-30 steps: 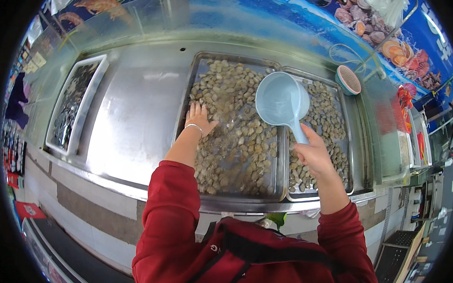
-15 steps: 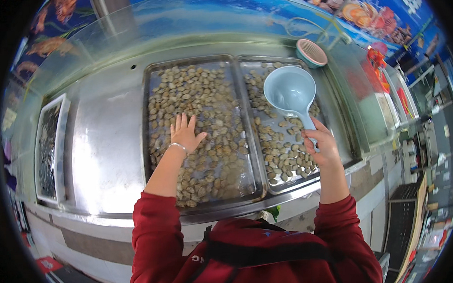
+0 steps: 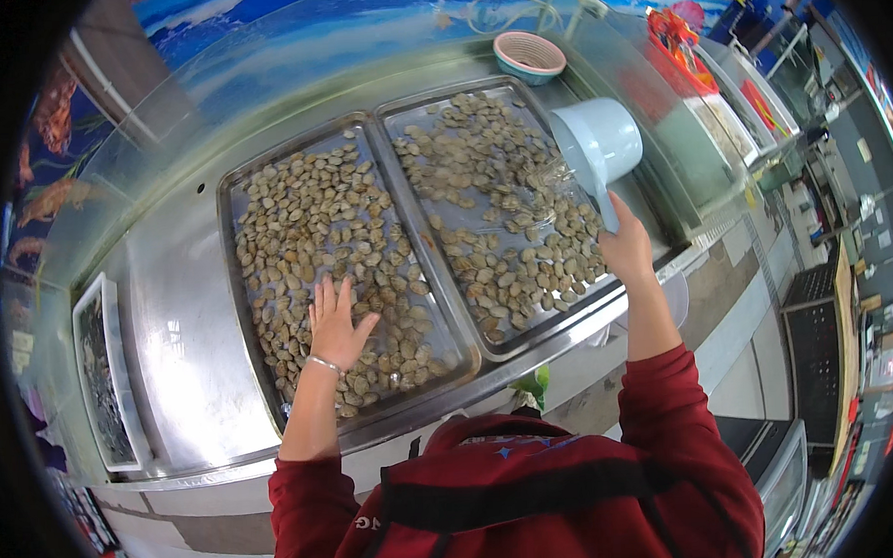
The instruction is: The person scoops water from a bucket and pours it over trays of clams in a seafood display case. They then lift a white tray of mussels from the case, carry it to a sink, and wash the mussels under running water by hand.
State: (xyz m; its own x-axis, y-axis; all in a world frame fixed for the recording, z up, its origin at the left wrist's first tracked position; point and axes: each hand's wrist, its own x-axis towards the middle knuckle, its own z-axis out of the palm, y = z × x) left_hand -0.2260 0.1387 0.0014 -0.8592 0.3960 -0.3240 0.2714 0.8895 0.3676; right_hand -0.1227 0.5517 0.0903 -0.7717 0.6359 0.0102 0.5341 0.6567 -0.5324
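My left hand (image 3: pixel 338 327) lies flat with fingers spread on the clams (image 3: pixel 312 225) in the left metal tray (image 3: pixel 229 203); it holds nothing. A bracelet circles that wrist. My right hand (image 3: pixel 626 243) grips the handle of a light blue plastic water dipper (image 3: pixel 614 135), tipped on its side over the right metal tray (image 3: pixel 455 94). Water splashes from its mouth, which faces left, onto the clams (image 3: pixel 486 278) there. Both trays lie side by side, and wet blue-grey bottom shows between the clams.
Stacked round baskets (image 3: pixel 530 58), pink and teal, stand behind the right tray. A white-rimmed container (image 3: pixel 106 379) with dark contents sits at the left of the steel counter (image 3: pixel 177 318). Glass panels (image 3: pixel 647 105) border the counter, with a red basket (image 3: pixel 690 64) beyond the right one.
My right hand has turned the dipper from mouth-up to sideways, and water now splashes onto the right tray's clams. My left hand stays spread on the left tray's clams. The view has turned.
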